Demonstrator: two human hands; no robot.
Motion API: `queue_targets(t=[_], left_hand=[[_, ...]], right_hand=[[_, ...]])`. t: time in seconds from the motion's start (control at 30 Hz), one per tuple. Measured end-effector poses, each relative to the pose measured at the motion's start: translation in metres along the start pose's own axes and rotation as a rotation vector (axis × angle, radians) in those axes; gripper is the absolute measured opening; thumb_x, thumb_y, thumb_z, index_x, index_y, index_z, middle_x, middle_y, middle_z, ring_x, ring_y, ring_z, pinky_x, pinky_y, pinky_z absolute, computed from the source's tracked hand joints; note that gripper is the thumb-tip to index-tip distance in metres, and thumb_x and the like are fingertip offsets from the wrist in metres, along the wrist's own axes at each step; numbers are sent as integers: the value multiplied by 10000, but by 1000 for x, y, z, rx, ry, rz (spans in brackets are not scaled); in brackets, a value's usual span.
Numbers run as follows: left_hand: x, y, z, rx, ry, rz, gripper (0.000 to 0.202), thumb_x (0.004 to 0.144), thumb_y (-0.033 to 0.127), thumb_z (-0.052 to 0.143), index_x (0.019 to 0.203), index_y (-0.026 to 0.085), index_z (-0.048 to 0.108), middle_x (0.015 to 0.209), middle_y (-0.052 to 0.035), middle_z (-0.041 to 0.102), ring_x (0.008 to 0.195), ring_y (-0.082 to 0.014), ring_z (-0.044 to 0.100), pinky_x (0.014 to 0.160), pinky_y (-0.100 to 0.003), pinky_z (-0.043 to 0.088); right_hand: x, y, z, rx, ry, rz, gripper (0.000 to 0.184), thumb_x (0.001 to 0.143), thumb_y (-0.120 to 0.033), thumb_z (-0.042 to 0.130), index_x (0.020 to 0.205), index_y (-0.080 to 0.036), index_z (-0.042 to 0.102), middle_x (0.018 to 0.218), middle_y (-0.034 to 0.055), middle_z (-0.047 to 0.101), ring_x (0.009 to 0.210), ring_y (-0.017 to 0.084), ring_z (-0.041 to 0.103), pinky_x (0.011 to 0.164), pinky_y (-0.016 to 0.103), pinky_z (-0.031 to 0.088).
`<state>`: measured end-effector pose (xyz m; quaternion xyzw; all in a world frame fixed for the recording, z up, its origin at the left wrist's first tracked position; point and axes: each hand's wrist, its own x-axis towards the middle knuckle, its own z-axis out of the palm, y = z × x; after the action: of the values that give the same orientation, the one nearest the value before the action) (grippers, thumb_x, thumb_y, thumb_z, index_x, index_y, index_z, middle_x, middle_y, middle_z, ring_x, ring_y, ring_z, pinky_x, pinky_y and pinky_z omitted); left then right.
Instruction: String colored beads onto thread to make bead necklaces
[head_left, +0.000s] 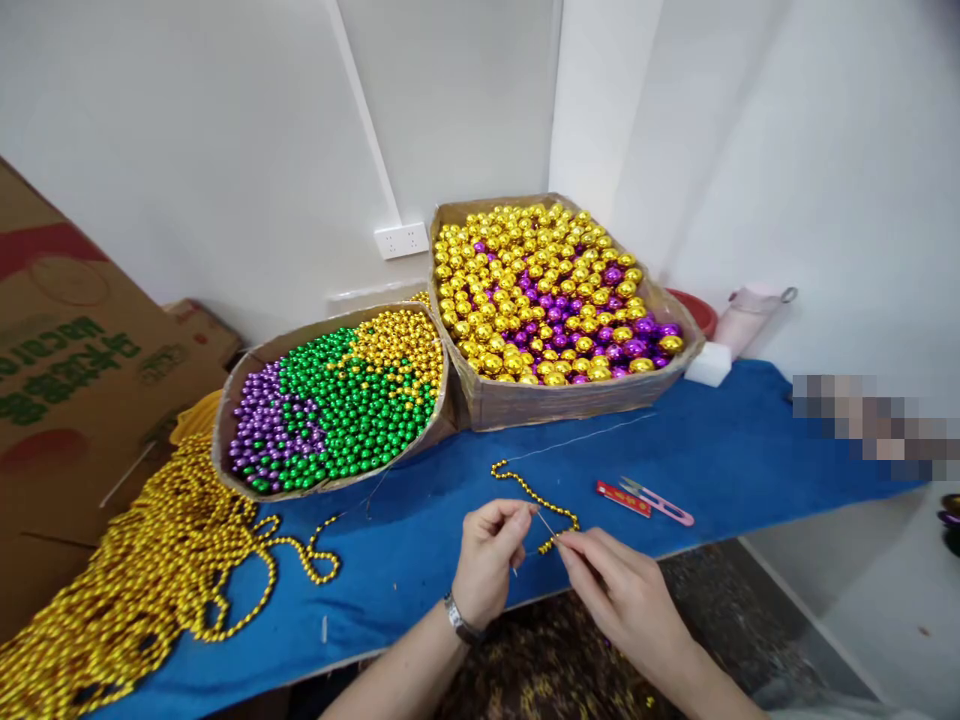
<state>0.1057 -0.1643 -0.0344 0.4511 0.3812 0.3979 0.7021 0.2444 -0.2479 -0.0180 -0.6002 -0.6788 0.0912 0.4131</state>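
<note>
Short gold-bead strand (536, 497) held in both hands.
The left hand (487, 565) pinches the thin thread (546, 523), the right hand (619, 590) the strand's end, just before the cardboard box of gold and purple balls (555, 400).

The tabletop (720, 450) is covered in blue cloth. A big heap of strung gold beads (135, 580) sprawls over its left end. Behind stand 2 cardboard trays, touching: the smaller tray (220, 430) holds purple, green and gold beads, the larger tray (562, 400) bigger gold and purple balls. In front of the larger tray lie a thin white thread (585, 437), a short gold bead strand (525, 487), a flat red stick (622, 499) and pink-handled thread snips (664, 503). A white foam block (709, 363) sits beside that tray's right end.
</note>
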Motion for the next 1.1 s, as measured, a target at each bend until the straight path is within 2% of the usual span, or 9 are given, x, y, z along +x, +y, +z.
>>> queue_targets(t=[0.37, 0.7, 0.93, 1.03, 1.1], left_hand=[[-1, 0, 0, -2, -18, 22, 264, 738, 376, 681, 820, 126, 696, 526, 37, 487, 402, -30, 344, 390, -174, 248], [-1, 1, 1, 16, -26, 26, 271, 735, 377, 683, 817, 120, 698, 517, 34, 490, 402, -32, 344, 391, -178, 246], [2, 10, 3, -28, -84, -43, 270, 718, 379, 691, 768, 118, 643, 609, 18, 543, 396, -19, 336, 383, -174, 236], [5, 16, 5, -86, -116, -77, 245, 695, 340, 708, 700, 133, 577, 549, 53, 474, 395, -19, 306, 392, -170, 252], [7, 20, 9, -168, -127, -102, 230, 702, 315, 697, 690, 150, 537, 487, 85, 372, 401, -29, 278, 408, -167, 273]], right_hand=[[0, -1, -1, -16, -17, -6, 180, 923, -245, 430, 977, -218, 599, 799, 40, 665, 698, 149, 636, 636, 249, 494], [0, 0, 2, -5, -29, 2, 200, 925, -257, 415, 917, -214, 611, 771, 33, 659, 676, 138, 627, 627, 236, 482], [3, 0, 0, -7, -121, 14, 238, 933, -265, 392, 935, -211, 624, 779, 40, 646, 698, 154, 618, 647, 259, 475], [7, -2, -4, 153, -209, 129, 224, 926, -304, 420, 959, -223, 626, 773, 32, 649, 688, 158, 623, 638, 273, 487], [9, -2, -4, 414, -245, 296, 246, 920, -351, 443, 1062, -222, 597, 752, 21, 653, 632, 146, 628, 589, 266, 506]])
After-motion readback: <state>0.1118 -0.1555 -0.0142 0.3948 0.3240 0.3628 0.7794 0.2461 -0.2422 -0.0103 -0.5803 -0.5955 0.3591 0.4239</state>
